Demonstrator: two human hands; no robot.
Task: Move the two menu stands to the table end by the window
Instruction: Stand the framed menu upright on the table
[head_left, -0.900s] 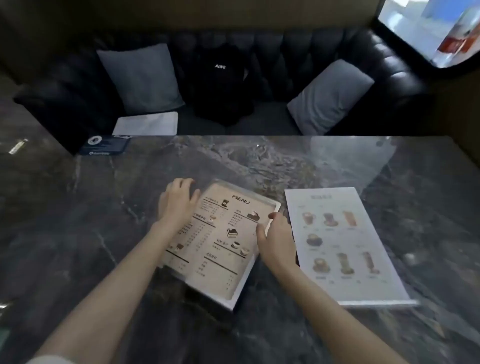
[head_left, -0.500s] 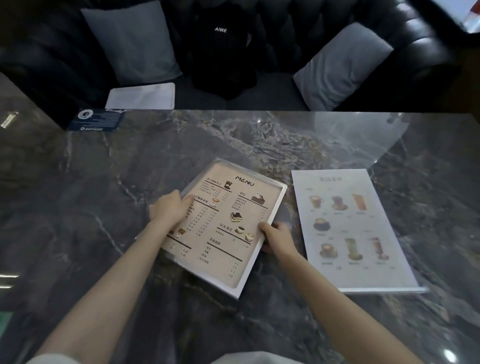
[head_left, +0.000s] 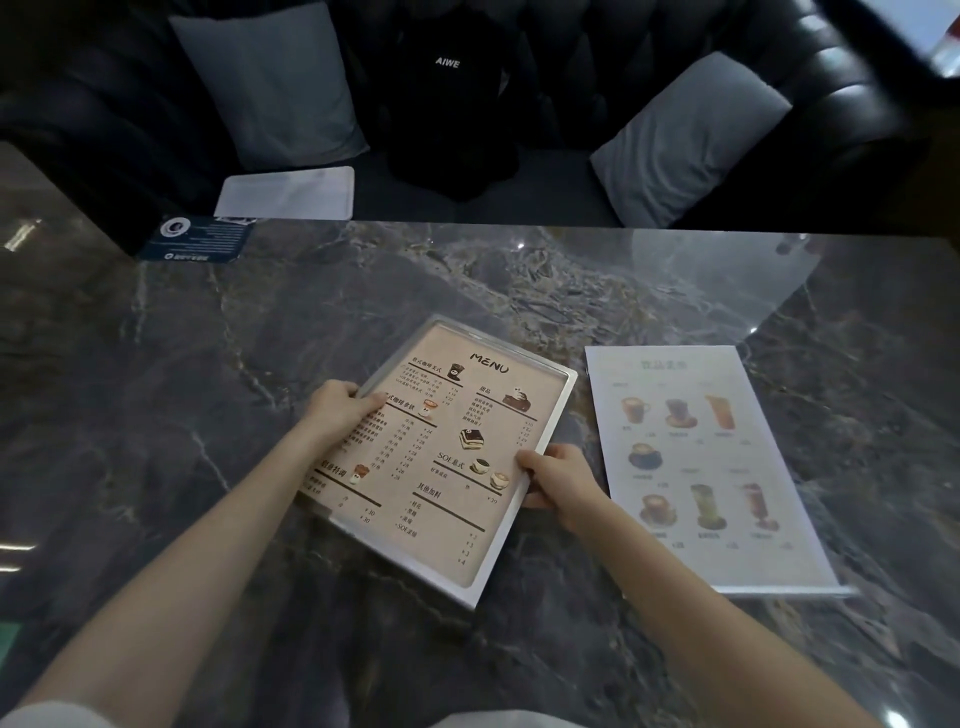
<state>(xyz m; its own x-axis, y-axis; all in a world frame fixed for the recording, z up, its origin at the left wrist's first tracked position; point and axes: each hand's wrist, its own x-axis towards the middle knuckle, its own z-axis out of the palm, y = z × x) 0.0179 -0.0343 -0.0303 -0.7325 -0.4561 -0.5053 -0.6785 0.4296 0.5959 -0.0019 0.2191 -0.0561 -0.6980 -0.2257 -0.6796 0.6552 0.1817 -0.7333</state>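
Observation:
A beige menu stand (head_left: 457, 447) with a clear frame and the word MENU is tilted, its far end lifted off the dark marble table (head_left: 260, 338). My left hand (head_left: 340, 410) grips its left edge with the thumb on the face. My right hand (head_left: 556, 475) grips its right edge. A white drinks menu stand (head_left: 696, 467) with pictures of cups lies flat on the table just right of my right hand. The window shows only as a bright corner at the top right.
A black tufted sofa (head_left: 831, 104) runs along the table's far side with two grey cushions (head_left: 270, 83), a black AIWE garment (head_left: 452, 98) and a white pad (head_left: 288, 192). A dark blue card (head_left: 200, 241) lies at the table's far left corner.
Both hands slid from the top of the beige menu to its side edges and closed on it. Its far end now looks raised. The white menu has not moved.

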